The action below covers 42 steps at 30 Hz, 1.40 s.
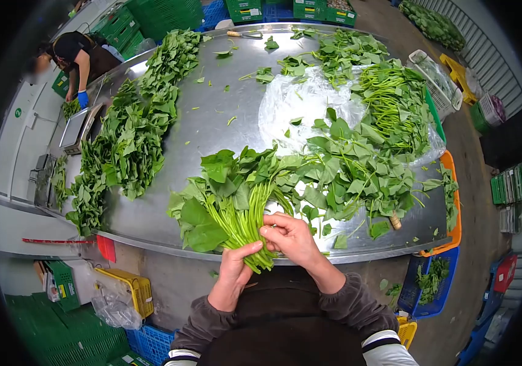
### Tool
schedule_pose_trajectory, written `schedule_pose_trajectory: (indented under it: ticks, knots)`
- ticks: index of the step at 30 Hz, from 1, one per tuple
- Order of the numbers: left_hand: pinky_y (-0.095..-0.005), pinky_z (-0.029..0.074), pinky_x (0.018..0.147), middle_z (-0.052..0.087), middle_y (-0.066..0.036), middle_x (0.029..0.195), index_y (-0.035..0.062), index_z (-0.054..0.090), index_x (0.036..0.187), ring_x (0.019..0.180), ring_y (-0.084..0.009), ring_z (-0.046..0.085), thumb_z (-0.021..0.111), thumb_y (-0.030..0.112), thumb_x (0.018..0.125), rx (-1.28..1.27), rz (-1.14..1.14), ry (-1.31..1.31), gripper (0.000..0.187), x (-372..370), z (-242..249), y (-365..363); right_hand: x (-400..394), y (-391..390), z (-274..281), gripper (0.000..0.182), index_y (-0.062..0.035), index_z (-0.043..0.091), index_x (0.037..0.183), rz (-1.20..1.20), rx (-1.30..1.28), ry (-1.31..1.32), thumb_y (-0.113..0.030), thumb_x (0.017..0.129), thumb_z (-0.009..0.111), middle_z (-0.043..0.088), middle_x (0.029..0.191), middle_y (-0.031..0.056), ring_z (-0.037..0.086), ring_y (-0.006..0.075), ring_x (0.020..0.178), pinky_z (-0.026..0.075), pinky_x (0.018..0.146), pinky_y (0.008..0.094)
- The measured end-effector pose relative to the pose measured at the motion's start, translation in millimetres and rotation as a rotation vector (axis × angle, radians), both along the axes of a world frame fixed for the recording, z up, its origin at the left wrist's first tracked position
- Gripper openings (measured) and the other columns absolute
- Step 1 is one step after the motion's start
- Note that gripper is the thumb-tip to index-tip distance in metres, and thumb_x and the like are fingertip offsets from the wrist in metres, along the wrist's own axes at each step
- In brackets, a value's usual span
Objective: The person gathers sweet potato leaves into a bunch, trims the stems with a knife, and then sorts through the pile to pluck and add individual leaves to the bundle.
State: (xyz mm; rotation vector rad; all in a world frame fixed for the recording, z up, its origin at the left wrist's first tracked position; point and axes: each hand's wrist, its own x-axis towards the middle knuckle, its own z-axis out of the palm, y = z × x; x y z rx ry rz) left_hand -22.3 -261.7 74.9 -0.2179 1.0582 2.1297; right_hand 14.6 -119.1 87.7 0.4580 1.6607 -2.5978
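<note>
A bunch of leafy greens (236, 207), with long bright green stems and broad leaves, is held over the table's near edge. My left hand (234, 268) is closed around the lower stems, its thumb lying across them. With fingers bent and pinched together, my right hand (291, 238) grips the stems on the bunch's right side. Just right of the bunch lies a loose heap of the same greens (358, 165). More greens with stems showing (389, 91) are piled beyond it, partly on a clear plastic sheet (297, 110).
On the left of the metal table (212, 116) runs a long row of bunched greens (129, 134). A scale (78, 129) stands past it, near a co-worker (84, 58) wearing a blue glove. A knife (244, 35) lies at the far edge. Crates, including a blue one (428, 283), surround the table.
</note>
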Motion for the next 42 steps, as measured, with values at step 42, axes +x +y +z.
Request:
schedule_pose_trajectory:
  ticks: [42]
  knots:
    - [-0.0315,0.04,0.06,0.053,-0.01,0.077,-0.0034,0.049,0.097,0.064,-0.0186,0.049,0.063,0.001,0.067,0.029,0.048,0.033,0.033,-13.7,7.5,-7.6,-33.1,19.3,30.3,0.034,-0.0049,0.046,0.107,-0.119,0.872,0.365,-0.006,0.076,0.061,0.059,0.096,0.0083,0.057,0.0142,0.051,0.045,0.048,0.0269]
